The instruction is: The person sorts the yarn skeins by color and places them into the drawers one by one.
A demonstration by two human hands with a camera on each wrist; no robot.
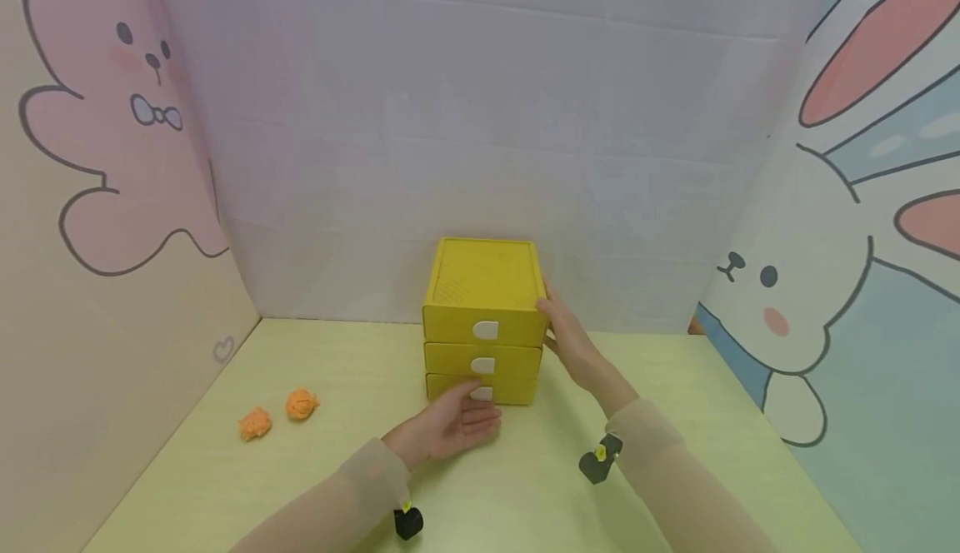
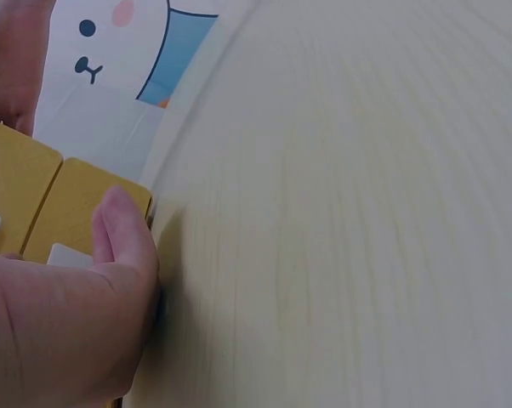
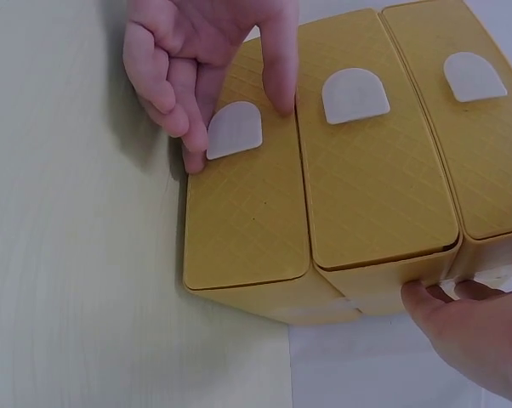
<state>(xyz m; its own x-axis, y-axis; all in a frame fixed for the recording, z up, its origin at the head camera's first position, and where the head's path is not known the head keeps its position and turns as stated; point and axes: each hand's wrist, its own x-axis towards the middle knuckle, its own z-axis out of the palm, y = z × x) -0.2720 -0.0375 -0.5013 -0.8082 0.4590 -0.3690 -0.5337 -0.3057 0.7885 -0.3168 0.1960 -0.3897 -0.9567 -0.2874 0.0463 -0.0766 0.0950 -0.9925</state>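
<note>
Left hand (image 1: 453, 425), fingers loosely extended, at bottom drawer (image 1: 516, 392) of yellow three-drawer box (image 1: 487, 274); right hand (image 1: 576, 346) spread against its right side; two orange lumps (image 1: 302, 404) on bench (image 1: 187, 486).

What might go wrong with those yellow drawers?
The left hand is right by the bottom drawer, so it might get pinched if that drawer opens and closes. The right hand steadies only one side of the yellow drawer stack, which might twist if pulled.

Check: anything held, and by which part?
Nothing visibly held: the right hand touches the yellow drawer unit at its right side; the open left hand is by the bottom handle.
</note>
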